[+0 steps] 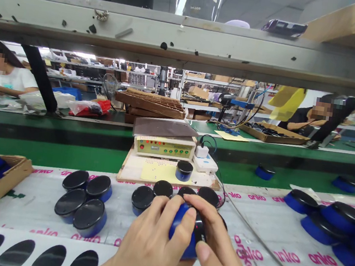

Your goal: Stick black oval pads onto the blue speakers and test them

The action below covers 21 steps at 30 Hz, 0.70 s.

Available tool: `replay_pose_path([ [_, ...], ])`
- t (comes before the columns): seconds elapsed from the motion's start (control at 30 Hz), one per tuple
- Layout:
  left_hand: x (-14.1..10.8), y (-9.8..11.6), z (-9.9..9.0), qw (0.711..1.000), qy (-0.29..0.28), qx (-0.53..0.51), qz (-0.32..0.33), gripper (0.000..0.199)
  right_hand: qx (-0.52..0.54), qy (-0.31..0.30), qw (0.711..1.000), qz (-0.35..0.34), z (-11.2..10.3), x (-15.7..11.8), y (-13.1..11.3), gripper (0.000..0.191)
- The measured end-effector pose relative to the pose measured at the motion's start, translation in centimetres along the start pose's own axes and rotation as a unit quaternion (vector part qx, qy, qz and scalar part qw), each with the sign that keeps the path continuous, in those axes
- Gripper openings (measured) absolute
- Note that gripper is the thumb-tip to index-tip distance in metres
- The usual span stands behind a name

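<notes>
**Blue canister clenched between two hands**

The left hand (146, 238) and right hand (217, 240) grip a blue canister (182, 230) lying on its side, black lid facing right, long axis roughly level, held near upright black-lidded canisters (141, 199).

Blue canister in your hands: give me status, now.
Left hand and right hand both on blue canister, held on its side. Black-lidded canisters stand just ahead.
</notes>
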<state>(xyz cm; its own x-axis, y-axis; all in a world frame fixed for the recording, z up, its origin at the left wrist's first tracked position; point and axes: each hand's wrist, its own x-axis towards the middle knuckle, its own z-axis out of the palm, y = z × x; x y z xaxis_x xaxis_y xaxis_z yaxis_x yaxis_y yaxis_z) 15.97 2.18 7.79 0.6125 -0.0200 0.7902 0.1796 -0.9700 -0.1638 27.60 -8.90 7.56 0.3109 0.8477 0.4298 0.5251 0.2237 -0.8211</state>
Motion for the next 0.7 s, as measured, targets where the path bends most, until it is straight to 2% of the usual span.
replay_pose_path([
  [0.13,-0.1,0.1,0.2,1.0,0.0,-0.021,0.0,0.047,-0.021,-0.007,1.0,-0.002,-0.3,-0.2,0.2,0.046],
  [0.2,0.0,-0.1,-0.2,0.994,0.001,-0.1,-0.053,0.055,-0.05,-0.035,0.998,0.015,-1.3,-0.4,0.3,0.049],
  [0.27,0.5,-0.3,-0.9,0.963,-0.029,-0.221,-0.153,0.063,-0.096,-0.067,0.993,0.013,-2.8,-0.6,0.4,0.049],
  [0.33,1.3,-0.6,-1.9,0.912,-0.09,-0.322,-0.237,0.068,-0.163,-0.087,0.982,-0.027,-4.4,-0.6,0.5,0.05],
  [0.43,2.6,-0.8,-2.9,0.856,-0.151,-0.399,-0.292,0.066,-0.272,-0.065,0.953,-0.117,-6.1,-0.2,0.2,0.048],
  [0.5,3.4,-0.5,-3.1,0.833,-0.166,-0.428,-0.309,0.068,-0.321,-0.041,0.932,-0.162,-6.7,0.2,-0.3,0.041],
  [0.57,4.3,0.0,-2.7,0.817,-0.194,-0.452,-0.299,0.066,-0.349,-0.03,0.917,-0.189,-6.9,0.5,-0.6,0.036],
  [0.63,5.3,0.5,-2.0,0.824,-0.216,-0.453,-0.263,0.061,-0.346,-0.019,0.912,-0.22,-7.3,0.6,-0.7,0.03],
  [0.7,6.3,0.8,-1.1,0.849,-0.21,-0.428,-0.229,0.055,-0.337,-0.021,0.909,-0.246,-8.6,0.2,-0.2,0.023],
])
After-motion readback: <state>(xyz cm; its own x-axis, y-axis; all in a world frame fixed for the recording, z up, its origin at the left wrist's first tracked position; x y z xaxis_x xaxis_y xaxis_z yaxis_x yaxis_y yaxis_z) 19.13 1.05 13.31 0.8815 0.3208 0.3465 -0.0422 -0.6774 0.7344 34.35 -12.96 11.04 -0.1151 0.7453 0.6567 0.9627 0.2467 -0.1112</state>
